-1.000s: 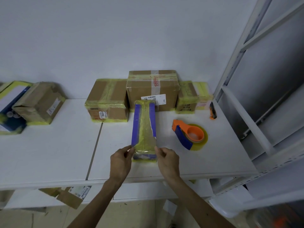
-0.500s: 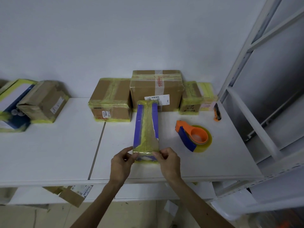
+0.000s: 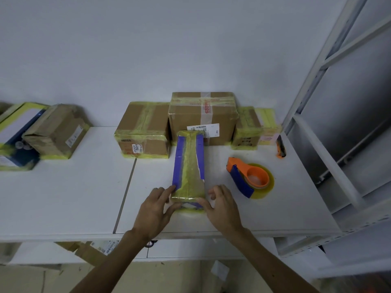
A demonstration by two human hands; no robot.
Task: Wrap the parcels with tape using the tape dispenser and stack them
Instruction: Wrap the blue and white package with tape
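The blue parcel, banded with yellowish tape, lies lengthwise on the white worktop, its far end by the cardboard boxes at the wall. The left hand presses the near left corner with straight fingers, while the right hand pinches the near right corner between thumb and curled fingers. The tape dispenser lies near on the right.

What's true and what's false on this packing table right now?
1. The left hand and the right hand both touch the blue parcel's near end. True.
2. The tape dispenser is held in a hand. False: it lies on the table, right of the parcel.
3. Yellowish tape runs along the parcel's top. True.
4. The parcel is stacked on other boxes. False: it lies on the table in front of the brown boxes.
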